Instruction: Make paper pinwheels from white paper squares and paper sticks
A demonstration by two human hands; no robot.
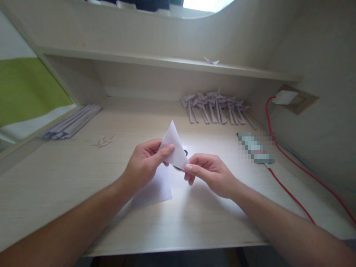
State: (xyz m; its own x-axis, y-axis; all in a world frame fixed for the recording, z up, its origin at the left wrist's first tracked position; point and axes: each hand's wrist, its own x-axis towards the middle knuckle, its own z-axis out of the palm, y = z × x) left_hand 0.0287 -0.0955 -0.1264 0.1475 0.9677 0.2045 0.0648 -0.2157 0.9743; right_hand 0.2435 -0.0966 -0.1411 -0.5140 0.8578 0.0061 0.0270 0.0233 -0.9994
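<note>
A white sheet of paper folded into a triangle (174, 142) is held up above the desk, its point toward the back. My left hand (148, 157) grips its left side, with the thumb flat on the front face. At the lower right corner, my right hand (210, 172) pinches the paper between thumb and fingers. Beneath my left hand a loose white sheet of paper (155, 191) lies on the desk. A dark, curved object (185, 152) shows behind the folded paper; most of it is hidden.
Several paper pinwheels (215, 105) lie at the back right, and rolled paper sticks (71, 122) at the back left. Small pale pieces (102, 141) sit near the left. A phone (256, 147) with a red cable (292, 196) is on the right. A paper scrap (211, 61) rests on the shelf.
</note>
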